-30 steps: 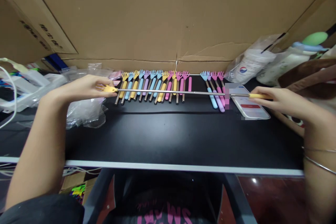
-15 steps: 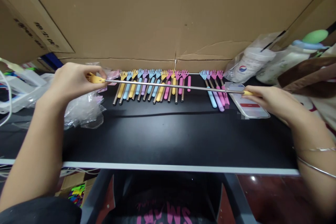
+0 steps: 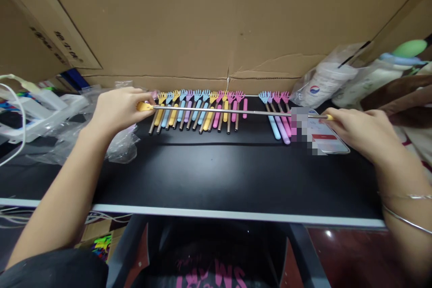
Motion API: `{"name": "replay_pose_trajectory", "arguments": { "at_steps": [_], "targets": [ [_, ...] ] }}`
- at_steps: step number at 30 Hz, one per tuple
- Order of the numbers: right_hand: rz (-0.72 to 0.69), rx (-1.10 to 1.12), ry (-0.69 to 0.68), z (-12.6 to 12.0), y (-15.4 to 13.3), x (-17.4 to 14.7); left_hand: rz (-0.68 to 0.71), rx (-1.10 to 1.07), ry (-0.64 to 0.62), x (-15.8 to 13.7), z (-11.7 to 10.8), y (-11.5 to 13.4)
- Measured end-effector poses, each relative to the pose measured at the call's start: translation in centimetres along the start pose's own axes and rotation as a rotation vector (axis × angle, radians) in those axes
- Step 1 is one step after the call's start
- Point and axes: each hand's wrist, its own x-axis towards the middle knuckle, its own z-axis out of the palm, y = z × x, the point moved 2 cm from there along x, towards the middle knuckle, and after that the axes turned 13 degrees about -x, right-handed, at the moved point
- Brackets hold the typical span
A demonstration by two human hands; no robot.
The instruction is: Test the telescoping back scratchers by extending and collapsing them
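Note:
A telescopic back scratcher (image 3: 236,111) with a thin metal rod stretches nearly level above the table, extended between my two hands. My left hand (image 3: 118,110) is closed on its yellow claw head. The yellow handle at the other end is in the closed fingers of my right hand (image 3: 362,132), which cover most of it. Behind the rod lie back scratcher rods with claw heads and separate handles (image 3: 206,121) in yellow, blue, purple and pink, side by side in a row. To the right, a smaller group of back scratchers (image 3: 279,121) has handles joined on.
Crumpled clear plastic bags (image 3: 123,146) lie at left beside a white rack (image 3: 43,117). A phone (image 3: 332,141), a bagged cup (image 3: 326,83) and a bottle (image 3: 381,76) are at right. Cardboard (image 3: 202,22) walls the back of the black table (image 3: 209,180).
My left hand has moved to the right with the claw head, and the rod between my hands looks shorter. My right hand has shifted only slightly.

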Motion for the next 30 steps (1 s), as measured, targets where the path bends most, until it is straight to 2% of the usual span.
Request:
{"name": "replay_pose_trajectory", "arguments": {
  "at_steps": [4,6,11,15,19,22,26,30],
  "targets": [
    [0.0,0.0,-0.003,0.0,-0.2,-0.1,0.199,0.212,-0.009,0.4,0.9,-0.5],
    [-0.003,-0.017,0.027,-0.1,-0.3,-0.2,0.241,0.236,-0.021,0.5,1.0,-0.6],
    [-0.035,-0.031,0.091,-0.1,-0.3,-0.1,0.186,0.184,-0.125,0.5,0.8,-0.4],
    [-0.086,0.032,0.163,-0.3,-0.4,-0.2,0.112,0.226,-0.189,0.3,0.8,-0.1],
    [-0.087,0.045,0.277,-0.8,-0.4,-0.3,0.049,0.285,-0.227,0.2,0.8,-0.1],
    [-0.096,0.032,0.3,-0.8,-0.5,-0.2,0.024,0.294,-0.237,0.1,0.8,-0.1],
    [-0.145,0.031,0.302,-0.7,-1.6,-0.1,0.054,0.275,-0.199,0.1,1.0,0.6],
    [-0.322,0.085,0.382,-0.8,-3.8,-0.5,0.148,0.168,-0.235,0.2,2.1,2.1]
  ]
}}
